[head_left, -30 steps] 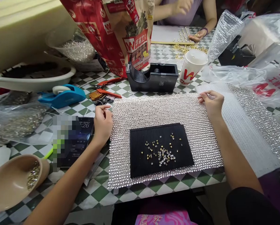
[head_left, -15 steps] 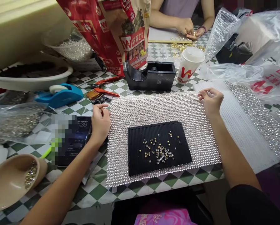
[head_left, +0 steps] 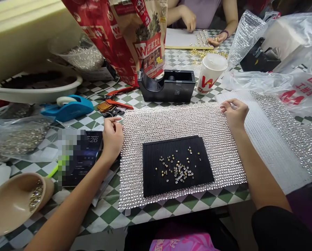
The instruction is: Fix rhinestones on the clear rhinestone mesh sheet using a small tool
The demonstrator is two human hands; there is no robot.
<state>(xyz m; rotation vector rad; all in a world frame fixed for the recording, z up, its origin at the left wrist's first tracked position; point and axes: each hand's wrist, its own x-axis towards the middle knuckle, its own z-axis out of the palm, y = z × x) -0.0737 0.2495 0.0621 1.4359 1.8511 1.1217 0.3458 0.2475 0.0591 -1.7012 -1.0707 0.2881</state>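
Observation:
A sheet of rhinestones (head_left: 171, 122) lies in front of me on the table. My left hand (head_left: 112, 137) rests by its upper left edge, loosely curled, with thumb and index finger apart. My right hand (head_left: 235, 113) is closed at the upper right corner, thumb and fingertips pinching the sheet's edge. On the sheet sits a black ridged tray (head_left: 153, 181), touched by neither hand. Loose clear and gold-backed rhinestones (head_left: 180, 172) are scattered over the tray. Left of my left hand lies a phone (head_left: 90, 153), screen lit.
A black tape dispenser (head_left: 179, 87), white paper cup (head_left: 210, 75) and red paper bag (head_left: 124, 45) stand beyond the sheet. Left are a blue tape dispenser (head_left: 69, 108), orange-handled pliers (head_left: 119, 103) and a beige bowl (head_left: 9, 205). Across the table, a person's hand (head_left: 188, 19) works over a white board (head_left: 177, 36).
My hands, the sheet and the tray stay essentially in place. Across the table, the other person's hand has moved left, away from their other palm, and rows of beads now show on the board.

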